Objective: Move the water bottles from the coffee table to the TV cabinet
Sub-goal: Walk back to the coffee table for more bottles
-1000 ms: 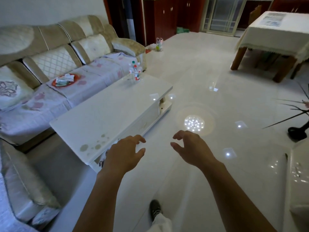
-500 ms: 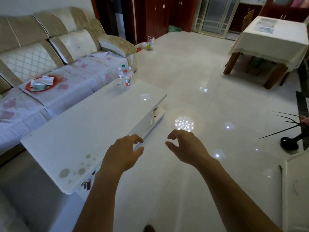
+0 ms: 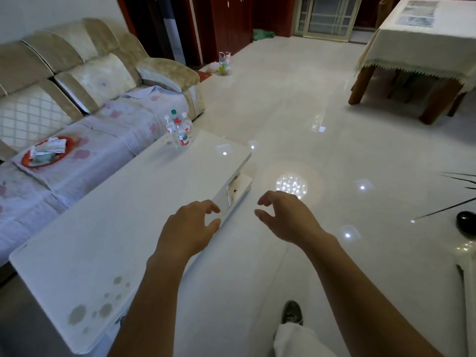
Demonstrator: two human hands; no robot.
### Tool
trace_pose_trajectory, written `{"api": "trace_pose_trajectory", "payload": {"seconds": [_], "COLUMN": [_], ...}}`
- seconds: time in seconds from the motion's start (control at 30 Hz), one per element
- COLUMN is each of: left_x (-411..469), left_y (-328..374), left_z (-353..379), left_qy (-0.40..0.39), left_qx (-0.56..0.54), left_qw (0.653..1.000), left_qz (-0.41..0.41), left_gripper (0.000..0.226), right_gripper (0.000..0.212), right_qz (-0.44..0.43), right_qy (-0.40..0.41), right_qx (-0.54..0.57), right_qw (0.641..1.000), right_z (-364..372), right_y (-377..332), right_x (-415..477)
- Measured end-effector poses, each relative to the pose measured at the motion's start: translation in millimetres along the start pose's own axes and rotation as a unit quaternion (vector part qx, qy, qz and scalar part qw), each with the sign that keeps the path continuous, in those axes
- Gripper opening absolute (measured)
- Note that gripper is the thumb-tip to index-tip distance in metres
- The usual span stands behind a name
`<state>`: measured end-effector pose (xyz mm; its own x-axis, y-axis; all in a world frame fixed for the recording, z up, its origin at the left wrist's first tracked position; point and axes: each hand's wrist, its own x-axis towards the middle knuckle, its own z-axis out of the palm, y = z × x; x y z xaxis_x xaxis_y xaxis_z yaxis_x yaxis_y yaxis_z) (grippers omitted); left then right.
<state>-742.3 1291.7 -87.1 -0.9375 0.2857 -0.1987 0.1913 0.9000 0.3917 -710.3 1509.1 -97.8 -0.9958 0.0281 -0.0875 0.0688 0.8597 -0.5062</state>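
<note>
Several clear water bottles with red, green and white caps stand clustered at the far corner of the white coffee table. My left hand hovers over the table's near right edge, fingers loosely curled, holding nothing. My right hand floats beside it over the floor, also loosely curled and empty. Both hands are well short of the bottles. At the right edge a white furniture edge shows; I cannot tell whether it is the TV cabinet.
A beige sofa with a lilac cover runs along the table's left side, with a red tray on it. A cloth-covered dining table stands far right. A dark plant pot sits at right. My foot is on the glossy tiled floor.
I have walked forward alongside the coffee table; the bottles are nearer. Both hands stay extended and empty, the left now over the table's edge.
</note>
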Motion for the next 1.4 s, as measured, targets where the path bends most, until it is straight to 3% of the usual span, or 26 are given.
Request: {"api": "trace_pose_trajectory", "payload": {"seconds": [0.23, 0.37, 0.67, 0.87, 1.17, 1.4], "left_x": [97, 130, 217, 305, 438, 509], "left_y": [76, 92, 75, 57, 34, 41], "left_z": [-21, -13, -22, -34, -89, -83], "left_qy": [0.055, 0.024, 0.022, 0.028, 0.060, 0.001], "left_qx": [0.019, 0.018, 0.009, -0.003, -0.027, -0.023], "left_qw": [0.998, 0.999, 0.997, 0.997, 0.996, 0.999], "left_qz": [-0.007, -0.018, -0.072, -0.075, -0.061, -0.047], "left_gripper": [0.033, 0.032, 0.033, 0.035, 0.033, 0.036], "right_gripper": [0.036, 0.036, 0.038, 0.036, 0.031, 0.032], "right_qz": [-0.025, -0.015, -0.032, -0.055, -0.059, -0.035], "right_qy": [-0.001, 0.002, -0.052, -0.062, 0.002, -0.048], "right_qx": [0.019, 0.039, 0.045, -0.012, -0.049, -0.042], "right_qw": [1.000, 0.999, 0.997, 0.996, 0.997, 0.997], "right_z": [-65, -81, -75, -83, -117, -114], "right_y": [56, 81, 91, 85, 62, 92], "right_x": [90, 127, 222, 319, 459, 519]}}
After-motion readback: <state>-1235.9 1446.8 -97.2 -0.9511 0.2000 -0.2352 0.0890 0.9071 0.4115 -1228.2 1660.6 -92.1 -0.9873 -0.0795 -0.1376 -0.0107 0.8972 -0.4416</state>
